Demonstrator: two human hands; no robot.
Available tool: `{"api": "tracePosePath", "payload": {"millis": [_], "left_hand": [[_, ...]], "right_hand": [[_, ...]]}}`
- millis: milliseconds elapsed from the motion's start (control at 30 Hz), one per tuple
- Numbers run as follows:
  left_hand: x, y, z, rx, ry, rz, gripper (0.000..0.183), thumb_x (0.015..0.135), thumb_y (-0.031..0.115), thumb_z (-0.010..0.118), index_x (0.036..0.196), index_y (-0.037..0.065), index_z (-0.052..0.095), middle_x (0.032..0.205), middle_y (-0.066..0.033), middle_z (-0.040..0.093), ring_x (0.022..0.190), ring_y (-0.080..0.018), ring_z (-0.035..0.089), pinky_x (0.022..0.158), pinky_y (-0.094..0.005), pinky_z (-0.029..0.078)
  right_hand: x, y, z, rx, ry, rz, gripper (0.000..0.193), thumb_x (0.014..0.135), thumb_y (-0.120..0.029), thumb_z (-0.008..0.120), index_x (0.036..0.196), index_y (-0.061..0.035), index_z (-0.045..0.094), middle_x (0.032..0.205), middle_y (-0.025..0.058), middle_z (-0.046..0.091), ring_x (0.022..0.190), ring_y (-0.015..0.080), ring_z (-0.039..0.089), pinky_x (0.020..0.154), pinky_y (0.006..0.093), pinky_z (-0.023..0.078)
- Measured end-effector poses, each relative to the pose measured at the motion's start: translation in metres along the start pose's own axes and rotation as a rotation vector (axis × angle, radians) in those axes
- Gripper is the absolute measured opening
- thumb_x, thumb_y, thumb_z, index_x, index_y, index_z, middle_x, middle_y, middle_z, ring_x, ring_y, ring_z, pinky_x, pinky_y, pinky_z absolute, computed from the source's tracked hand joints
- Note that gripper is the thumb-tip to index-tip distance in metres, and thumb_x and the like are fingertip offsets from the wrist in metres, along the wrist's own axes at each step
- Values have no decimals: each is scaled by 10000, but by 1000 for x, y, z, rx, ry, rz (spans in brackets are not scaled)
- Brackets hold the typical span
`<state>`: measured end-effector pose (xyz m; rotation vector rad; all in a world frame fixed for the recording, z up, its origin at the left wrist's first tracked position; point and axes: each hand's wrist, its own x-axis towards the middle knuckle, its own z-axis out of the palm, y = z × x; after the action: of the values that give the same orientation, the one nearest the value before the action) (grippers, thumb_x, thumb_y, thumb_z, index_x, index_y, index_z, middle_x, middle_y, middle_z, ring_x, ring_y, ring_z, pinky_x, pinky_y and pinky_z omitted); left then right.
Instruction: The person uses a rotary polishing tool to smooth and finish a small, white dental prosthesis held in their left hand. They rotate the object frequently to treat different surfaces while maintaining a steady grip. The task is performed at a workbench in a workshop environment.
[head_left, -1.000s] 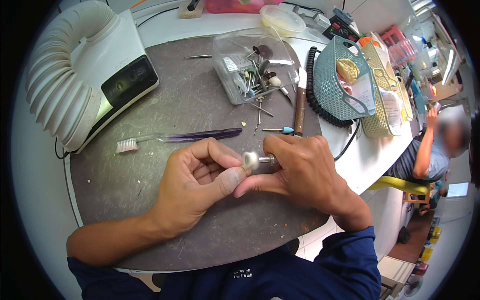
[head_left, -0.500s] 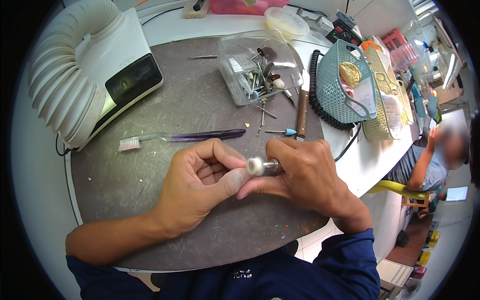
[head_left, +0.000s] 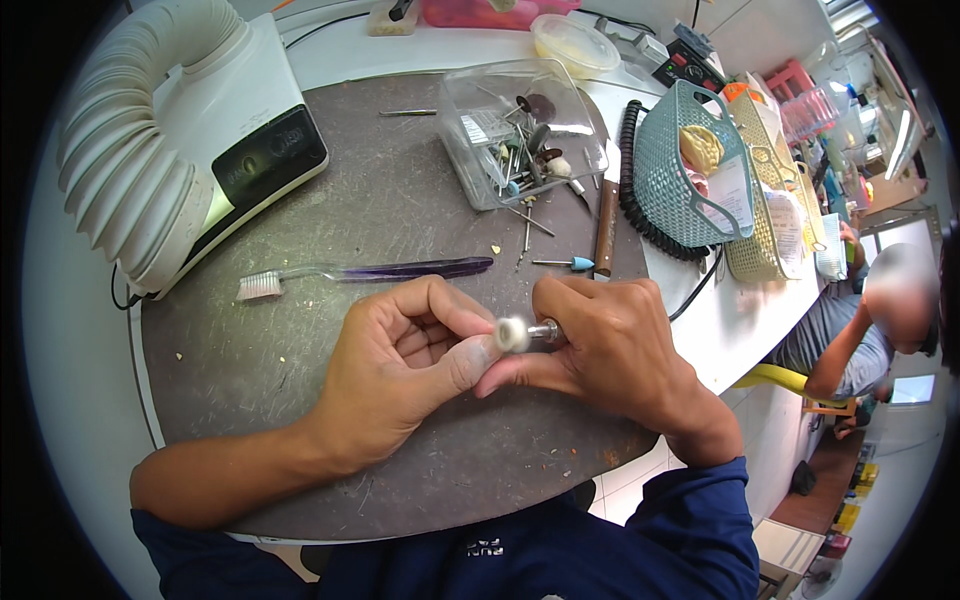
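My right hand is wrapped round a rotary handpiece, its metal nose poking out towards my left hand. At its tip sits a small round white polishing wheel, whose edge looks blurred. My left hand is closed in a pinch, thumb and forefinger right against the wheel. Whatever those fingertips hold, if anything, is hidden; the thumb has a pale, dusty tip. Beyond my hands lies a purple-handled toothbrush. A blue-tipped polishing bur rests on the board just past my right hand.
A clear plastic box of burs and discs stands on the dark work board. Beside it lies a wooden-handled knife. A white dust extractor with a ribbed hose fills the left. Blue and cream baskets stand right; another person sits beyond.
My hands and the wheel keep nearly the same place. At the right, the other person has shifted posture, and a light-blue object now shows near them.
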<state>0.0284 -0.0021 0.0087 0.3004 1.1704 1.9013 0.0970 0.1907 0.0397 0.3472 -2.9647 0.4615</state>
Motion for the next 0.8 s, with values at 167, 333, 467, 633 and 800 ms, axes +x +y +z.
{"api": "tracePosePath", "payload": {"millis": [167,333,467,633,800], "left_hand": [[-1,-2,0,-11,7,11,164,846,10,676,892,49,524,973,-57,584,910,-106,603,817,-237,496],[0,0,0,11,-5,8,164,847,14,679,893,50,525,972,-59,589,904,-104,602,805,-232,498],[0,-2,-1,-4,0,17,164,848,25,681,893,50,526,969,-59,591,900,-102,597,811,-235,494],[0,1,1,20,6,-4,163,849,28,682,895,50,527,969,-59,592,900,-102,596,810,-233,491],[0,-2,0,9,3,28,159,851,31,680,897,49,529,966,-60,591,906,-102,595,816,-235,488]], "right_hand": [[0,1,0,-14,-16,19,624,741,-646,652,647,-49,495,592,85,563,516,277,619,437,373,461],[1,-1,0,-14,14,-8,623,736,-645,658,644,-52,494,554,91,552,499,279,615,437,371,460],[0,2,2,-6,4,14,621,734,-642,662,641,-53,491,546,91,550,495,282,613,437,371,459],[0,0,0,-11,9,0,621,731,-644,665,639,-55,491,545,89,549,497,281,615,438,369,461],[1,3,1,-18,-10,10,621,726,-644,670,640,-55,491,547,87,550,504,277,620,441,368,461]]}}
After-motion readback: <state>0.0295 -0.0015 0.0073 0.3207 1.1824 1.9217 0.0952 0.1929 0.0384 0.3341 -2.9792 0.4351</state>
